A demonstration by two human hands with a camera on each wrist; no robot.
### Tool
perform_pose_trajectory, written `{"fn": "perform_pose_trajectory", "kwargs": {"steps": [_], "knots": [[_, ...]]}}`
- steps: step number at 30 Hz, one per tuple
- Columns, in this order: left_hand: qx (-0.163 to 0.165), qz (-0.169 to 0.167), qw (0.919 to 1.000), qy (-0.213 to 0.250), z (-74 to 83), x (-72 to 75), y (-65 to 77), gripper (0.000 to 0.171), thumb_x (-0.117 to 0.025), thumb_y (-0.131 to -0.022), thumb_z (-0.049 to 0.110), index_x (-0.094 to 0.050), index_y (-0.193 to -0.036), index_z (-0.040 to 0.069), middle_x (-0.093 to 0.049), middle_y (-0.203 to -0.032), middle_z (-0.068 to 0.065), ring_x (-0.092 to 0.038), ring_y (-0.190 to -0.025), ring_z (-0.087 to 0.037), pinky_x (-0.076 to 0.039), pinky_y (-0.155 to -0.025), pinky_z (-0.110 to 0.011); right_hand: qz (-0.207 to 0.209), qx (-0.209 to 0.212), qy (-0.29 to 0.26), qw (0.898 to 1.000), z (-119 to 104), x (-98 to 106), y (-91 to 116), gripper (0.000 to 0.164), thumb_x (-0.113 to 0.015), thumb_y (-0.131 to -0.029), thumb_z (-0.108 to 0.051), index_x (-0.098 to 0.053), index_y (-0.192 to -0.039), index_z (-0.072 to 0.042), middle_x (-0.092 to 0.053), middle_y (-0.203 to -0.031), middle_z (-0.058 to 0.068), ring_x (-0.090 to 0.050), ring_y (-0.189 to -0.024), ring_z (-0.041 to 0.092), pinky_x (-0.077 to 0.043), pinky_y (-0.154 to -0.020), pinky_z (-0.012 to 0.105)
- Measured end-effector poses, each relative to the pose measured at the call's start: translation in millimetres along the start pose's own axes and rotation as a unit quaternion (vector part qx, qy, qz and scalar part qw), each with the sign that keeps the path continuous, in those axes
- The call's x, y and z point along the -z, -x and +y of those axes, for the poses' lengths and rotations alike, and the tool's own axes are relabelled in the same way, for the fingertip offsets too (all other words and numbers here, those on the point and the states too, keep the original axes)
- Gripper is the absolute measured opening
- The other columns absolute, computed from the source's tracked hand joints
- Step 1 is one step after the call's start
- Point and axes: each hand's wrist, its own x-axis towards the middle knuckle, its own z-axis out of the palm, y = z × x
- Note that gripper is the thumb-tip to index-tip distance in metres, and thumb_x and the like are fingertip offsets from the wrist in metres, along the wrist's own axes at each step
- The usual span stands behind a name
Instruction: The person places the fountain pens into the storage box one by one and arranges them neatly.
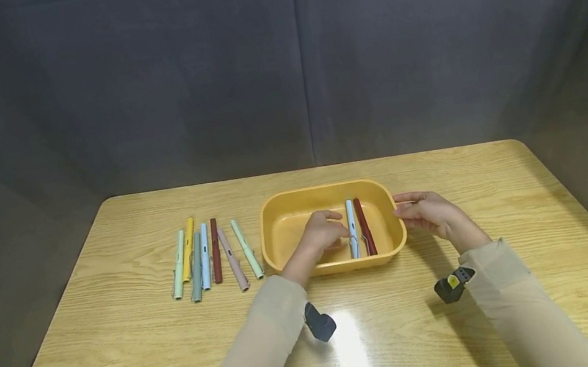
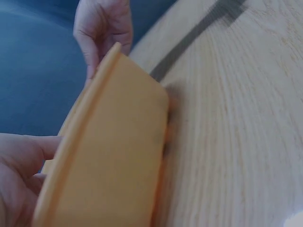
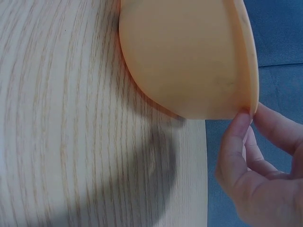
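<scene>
A yellow plastic tray (image 1: pixel 334 268) sits on the table. Inside its right part lie a light blue pen (image 1: pixel 352 225) and a dark red pen (image 1: pixel 365 227), side by side. My left hand (image 1: pixel 323 229) reaches over the near wall into the tray, fingertips right at the light blue pen's left side, thumb and index finger apart. In the left wrist view, the tray wall (image 2: pixel 113 142) hides most of those fingers. My right hand (image 1: pixel 431 214) pinches the tray's right rim between thumb and fingers, as the right wrist view shows for that hand (image 3: pixel 270 184).
Left of the tray, several capped pens lie in a loose row: a yellow pen (image 1: pixel 188 248), a dark red pen (image 1: pixel 216 251), a mauve pen (image 1: pixel 233 260), a light green pen (image 1: pixel 247 248) and others. A dark curtain (image 1: pixel 302 82) hangs behind the wooden table (image 1: pixel 126 357).
</scene>
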Motion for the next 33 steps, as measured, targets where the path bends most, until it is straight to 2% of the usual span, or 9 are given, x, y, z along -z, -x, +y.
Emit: {"fn": "perform_pose_trajectory", "kwargs": {"steps": [4, 7, 16, 22, 27, 33], "knots": [[-0.019, -0.012, 0.9998, -0.001, 4.7, 9.9, 4.3, 0.046, -0.063, -0.080, -0.004, -0.054, -0.126, -0.004, -0.062, -0.115, -0.020, -0.063, -0.103, -0.028, -0.059, -0.088, -0.038, -0.001, 0.000, -0.006, 1.000, -0.4, 0.8, -0.5, 0.058, -0.055, -0.093, -0.002, -0.027, -0.143, 0.010, -0.064, -0.079, -0.013, -0.063, -0.075, -0.001, -0.057, -0.071, 0.014], [-0.024, -0.017, 0.9996, 0.001, 10.3, 17.8, 12.2, 0.048, -0.061, -0.084, -0.002, -0.051, -0.131, -0.004, -0.059, -0.125, -0.022, -0.059, -0.113, -0.031, -0.057, -0.094, -0.040, -0.001, -0.001, -0.009, 1.000, -0.6, 1.5, -0.7, 0.058, -0.055, -0.093, -0.002, -0.028, -0.142, 0.010, -0.064, -0.079, -0.012, -0.063, -0.075, 0.000, -0.057, -0.071, 0.014], [-0.067, -0.027, 0.9969, 0.029, 18.3, 49.1, 30.7, 0.047, -0.058, -0.091, 0.003, -0.047, -0.136, -0.002, -0.052, -0.134, -0.024, -0.057, -0.119, -0.034, -0.054, -0.100, -0.041, -0.003, 0.003, -0.003, 1.000, -1.0, 2.6, 0.2, 0.059, -0.055, -0.094, -0.003, -0.026, -0.144, 0.011, -0.064, -0.081, -0.012, -0.063, -0.076, -0.001, -0.057, -0.071, 0.014], [-0.103, -0.025, 0.9933, 0.047, 17.8, 78.7, 46.8, 0.048, -0.056, -0.093, 0.005, -0.044, -0.139, -0.001, -0.048, -0.136, -0.024, -0.052, -0.124, -0.037, -0.051, -0.104, -0.042, -0.003, 0.007, -0.002, 1.000, -0.9, 2.0, 0.5, 0.058, -0.054, -0.094, -0.003, -0.027, -0.143, 0.011, -0.064, -0.081, -0.012, -0.063, -0.076, -0.001, -0.057, -0.072, 0.014], [-0.114, -0.004, 0.9918, 0.058, 12.7, 105.1, 59.9, 0.048, -0.053, -0.095, 0.006, -0.041, -0.141, 0.001, -0.046, -0.138, -0.023, -0.048, -0.128, -0.037, -0.050, -0.105, -0.039, 0.000, 0.005, -0.002, 1.000, -1.4, 1.1, 0.2, 0.058, -0.054, -0.094, -0.002, -0.026, -0.144, 0.011, -0.063, -0.082, -0.012, -0.063, -0.078, 0.000, -0.057, -0.073, 0.014], [-0.097, 0.036, 0.9928, 0.061, -1.0, 136.6, 72.3, 0.049, -0.051, -0.096, 0.008, -0.038, -0.144, 0.003, -0.043, -0.142, -0.022, -0.046, -0.131, -0.035, -0.053, -0.100, -0.028, -0.004, 0.006, -0.007, 1.000, -1.8, -1.0, -0.4, 0.059, -0.054, -0.093, -0.002, -0.026, -0.144, 0.011, -0.063, -0.085, -0.010, -0.063, -0.079, 0.000, -0.057, -0.075, 0.015]]}}
